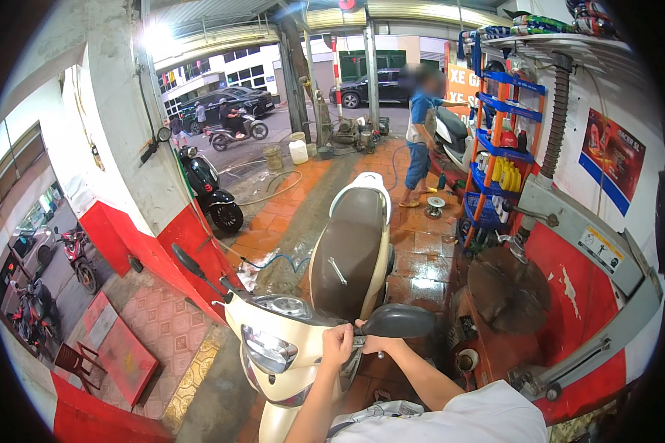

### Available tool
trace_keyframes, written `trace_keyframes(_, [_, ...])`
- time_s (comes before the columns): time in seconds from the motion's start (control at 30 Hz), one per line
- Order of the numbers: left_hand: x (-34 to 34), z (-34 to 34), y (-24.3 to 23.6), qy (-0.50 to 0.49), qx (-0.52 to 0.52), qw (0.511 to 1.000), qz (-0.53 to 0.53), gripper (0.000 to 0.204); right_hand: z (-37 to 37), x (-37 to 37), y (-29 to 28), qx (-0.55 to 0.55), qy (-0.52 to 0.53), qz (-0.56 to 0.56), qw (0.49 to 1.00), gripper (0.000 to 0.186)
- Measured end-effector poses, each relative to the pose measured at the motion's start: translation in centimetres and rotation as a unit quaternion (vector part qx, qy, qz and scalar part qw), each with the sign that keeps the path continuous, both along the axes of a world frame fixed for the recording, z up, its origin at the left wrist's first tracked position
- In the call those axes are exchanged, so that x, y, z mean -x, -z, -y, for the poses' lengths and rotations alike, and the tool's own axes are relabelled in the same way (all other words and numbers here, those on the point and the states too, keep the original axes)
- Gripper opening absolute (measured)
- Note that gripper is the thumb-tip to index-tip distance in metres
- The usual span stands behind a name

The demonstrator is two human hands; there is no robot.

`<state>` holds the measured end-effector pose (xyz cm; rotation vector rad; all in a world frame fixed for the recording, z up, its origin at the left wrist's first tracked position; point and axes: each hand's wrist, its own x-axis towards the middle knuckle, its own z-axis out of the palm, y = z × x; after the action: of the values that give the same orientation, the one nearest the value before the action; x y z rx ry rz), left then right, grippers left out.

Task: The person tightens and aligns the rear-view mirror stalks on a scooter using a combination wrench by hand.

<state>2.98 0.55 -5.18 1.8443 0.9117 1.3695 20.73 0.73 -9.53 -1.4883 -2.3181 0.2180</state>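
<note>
A cream scooter faces me, its headlight lit. My left hand is closed at its handlebar beside the black mirror; what its fingers hold is hidden. Just right of it, my right hand is closed around the handlebar grip below that mirror, the fingers partly hidden. A silver wrench lies on the brown seat. The other mirror sticks up at the left.
A co-worker stands by a white scooter and a blue-orange shelf. Right are a metal machine and red-white wall; left, a pillar, red table and chair. A hose crosses the tiles behind.
</note>
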Motion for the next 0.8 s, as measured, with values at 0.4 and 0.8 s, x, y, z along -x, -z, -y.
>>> trace_keyframes(0.4, [-0.5,-0.1,0.5,-0.009,-0.002,1.000,-0.007,0.047,-0.3,-0.6,1.6,-0.012,0.000,-0.009,1.000,0.047])
trace_keyframes(0.8, [-0.3,-0.3,1.0,-0.007,-0.005,1.000,0.003,0.048,-0.1,-0.2,0.2,0.047,0.018,0.050,0.997,0.060])
